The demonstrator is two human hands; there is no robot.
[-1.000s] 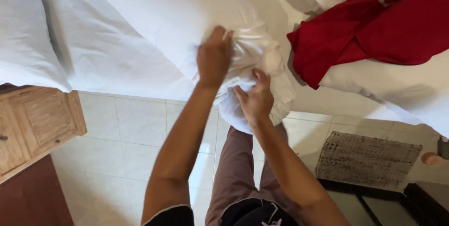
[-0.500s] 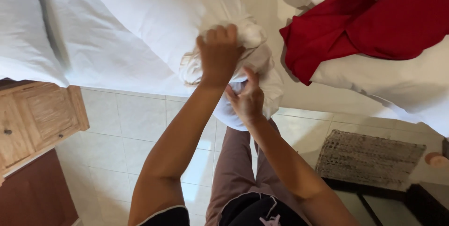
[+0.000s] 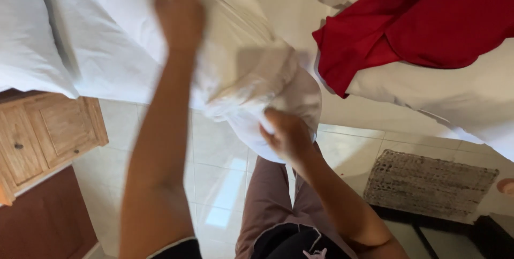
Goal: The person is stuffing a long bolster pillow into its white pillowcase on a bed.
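At the edge of the bed, a soft white fabric pillow (image 3: 251,77) is held up over the pale tiled floor (image 3: 214,173), partly inside a bunched white cotton pillowcase (image 3: 278,103). The pillowcase is the only container in use; its gathered mouth hangs at the lower end, and the pillow fills most of it.

The left hand (image 3: 179,15) is closed on the upper part of the pillow; motion blur hides how the fingers lie. Half a second earlier this hand was lower, just above the other; it has since travelled up and away, stretching the bundle out lengthwise. That suggests the pillow is being worked deeper into the case.

The right hand (image 3: 286,133) is clenched on the gathered lower end of the pillowcase, near the person's mauve trousers (image 3: 267,200).

Behind the bundle lies the white-sheeted bed (image 3: 96,50). A crumpled red cloth (image 3: 407,23) rests on a second white bed at the right. A light wooden bedside cabinet (image 3: 43,136) stands at the left with its door shut; its contents cannot be seen. A woven grey mat (image 3: 428,184) lies on the floor.
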